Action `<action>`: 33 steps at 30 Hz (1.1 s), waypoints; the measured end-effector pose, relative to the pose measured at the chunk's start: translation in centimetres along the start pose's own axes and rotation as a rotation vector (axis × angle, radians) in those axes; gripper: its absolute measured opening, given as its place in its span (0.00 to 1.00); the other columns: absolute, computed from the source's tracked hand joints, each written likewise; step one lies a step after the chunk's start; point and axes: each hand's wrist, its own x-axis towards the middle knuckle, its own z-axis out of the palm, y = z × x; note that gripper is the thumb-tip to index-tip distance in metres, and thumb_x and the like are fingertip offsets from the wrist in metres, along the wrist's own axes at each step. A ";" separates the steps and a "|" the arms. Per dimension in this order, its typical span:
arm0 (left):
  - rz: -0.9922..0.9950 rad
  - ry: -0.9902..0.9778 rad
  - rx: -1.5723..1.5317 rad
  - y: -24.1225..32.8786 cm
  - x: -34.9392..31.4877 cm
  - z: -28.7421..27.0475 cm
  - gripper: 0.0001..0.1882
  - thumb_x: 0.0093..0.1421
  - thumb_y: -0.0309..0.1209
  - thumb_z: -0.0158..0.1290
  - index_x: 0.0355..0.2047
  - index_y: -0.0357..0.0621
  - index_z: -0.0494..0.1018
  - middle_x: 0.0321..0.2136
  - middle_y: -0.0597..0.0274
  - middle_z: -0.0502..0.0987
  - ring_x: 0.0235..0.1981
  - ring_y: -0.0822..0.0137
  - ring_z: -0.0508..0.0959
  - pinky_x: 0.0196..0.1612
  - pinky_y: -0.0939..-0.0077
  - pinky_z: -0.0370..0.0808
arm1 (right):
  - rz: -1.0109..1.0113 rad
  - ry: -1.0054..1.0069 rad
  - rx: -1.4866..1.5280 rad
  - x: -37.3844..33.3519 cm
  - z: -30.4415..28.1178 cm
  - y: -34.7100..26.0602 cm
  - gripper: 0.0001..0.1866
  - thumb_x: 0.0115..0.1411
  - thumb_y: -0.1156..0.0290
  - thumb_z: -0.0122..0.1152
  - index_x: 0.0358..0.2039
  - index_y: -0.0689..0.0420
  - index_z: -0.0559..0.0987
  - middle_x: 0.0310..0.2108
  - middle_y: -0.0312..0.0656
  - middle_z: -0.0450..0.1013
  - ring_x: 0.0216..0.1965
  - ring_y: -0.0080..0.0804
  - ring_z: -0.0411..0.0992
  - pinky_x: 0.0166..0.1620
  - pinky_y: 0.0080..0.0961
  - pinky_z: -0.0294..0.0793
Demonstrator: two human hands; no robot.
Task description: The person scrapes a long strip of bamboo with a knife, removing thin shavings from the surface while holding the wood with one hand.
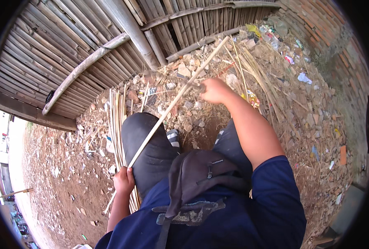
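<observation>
Long pale stick slants from the left hand up past the right

Clock directions are taken from the middle of the view. Nearest, at 5 o'clock, a dark bag [207, 174] lies against the front of the person's dark blue shirt [251, 207], between two dark trouser legs [143, 135]. At 7 to 8 o'clock the left hand [124, 181] has its fingers closed round the lower part of the stick [174, 104], the thumb pointing up along it. The stick crosses in front of the left knee and its far end points to 1 o'clock. Also at 1 o'clock, the right hand [216, 90] is curled beside the stick; something small and dark shows at its fingertips, too small to make out, and I cannot tell whether the fingers grip the stick itself.

Just outside the left leg, at 9 o'clock, stands a bundle of pale strips [117, 120]. Farther off, more loose strips [261, 81] lie at 2 o'clock over stony ground [68, 178] scattered with litter. Farthest are a slatted wall [84, 39] at 11 o'clock and a brick wall [350, 62] at 2 o'clock.
</observation>
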 end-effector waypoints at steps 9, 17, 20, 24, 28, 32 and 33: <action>0.027 -0.014 0.105 0.3 -0.4 -1.2 0.18 0.69 0.40 0.48 0.24 0.43 0.66 0.15 0.47 0.72 0.19 0.41 0.75 0.23 0.48 0.71 | 0.130 0.167 0.079 -1.0 -1.5 -0.9 0.14 0.54 0.65 0.61 0.41 0.52 0.83 0.39 0.49 0.80 0.43 0.46 0.79 0.47 0.41 0.78; -0.012 -0.037 0.144 -0.8 -0.1 -0.5 0.19 0.69 0.42 0.49 0.24 0.44 0.66 0.17 0.47 0.74 0.19 0.41 0.76 0.23 0.47 0.71 | 0.122 -0.001 0.109 1.5 -0.6 1.4 0.14 0.53 0.66 0.63 0.39 0.58 0.83 0.39 0.52 0.80 0.44 0.44 0.79 0.48 0.39 0.77; -0.022 -0.027 0.158 -0.4 -0.1 -1.0 0.19 0.68 0.43 0.50 0.24 0.44 0.67 0.18 0.48 0.75 0.20 0.42 0.77 0.25 0.48 0.73 | 0.171 0.174 0.207 2.2 -1.5 4.1 0.15 0.53 0.65 0.65 0.40 0.59 0.83 0.40 0.51 0.81 0.46 0.45 0.79 0.49 0.38 0.77; 0.032 0.019 0.159 0.1 -0.2 -1.8 0.17 0.67 0.41 0.51 0.24 0.44 0.67 0.18 0.49 0.75 0.20 0.43 0.77 0.25 0.49 0.73 | 0.113 0.209 0.718 2.1 -1.2 5.1 0.17 0.58 0.62 0.68 0.43 0.59 0.80 0.36 0.47 0.81 0.30 0.32 0.77 0.33 0.29 0.75; 0.078 0.091 0.146 -0.6 -0.7 -1.6 0.17 0.66 0.40 0.53 0.24 0.44 0.67 0.18 0.51 0.74 0.21 0.45 0.76 0.24 0.50 0.72 | 0.083 0.166 1.137 0.4 -2.3 3.2 0.16 0.64 0.58 0.66 0.43 0.57 0.76 0.30 0.39 0.79 0.19 0.17 0.66 0.23 0.18 0.66; 0.088 0.127 0.177 -1.2 -1.2 -1.7 0.17 0.65 0.41 0.56 0.25 0.45 0.68 0.19 0.53 0.74 0.21 0.47 0.76 0.25 0.52 0.71 | 0.082 0.207 1.326 0.9 -2.0 3.9 0.17 0.63 0.58 0.67 0.45 0.54 0.75 0.32 0.39 0.78 0.20 0.17 0.64 0.23 0.18 0.66; 0.082 0.136 0.184 -1.4 -1.5 -1.7 0.17 0.64 0.41 0.57 0.25 0.45 0.68 0.19 0.54 0.74 0.22 0.47 0.76 0.25 0.53 0.71 | 0.069 0.217 1.392 1.0 -2.0 3.6 0.16 0.63 0.58 0.67 0.44 0.54 0.76 0.33 0.39 0.78 0.20 0.17 0.64 0.23 0.18 0.66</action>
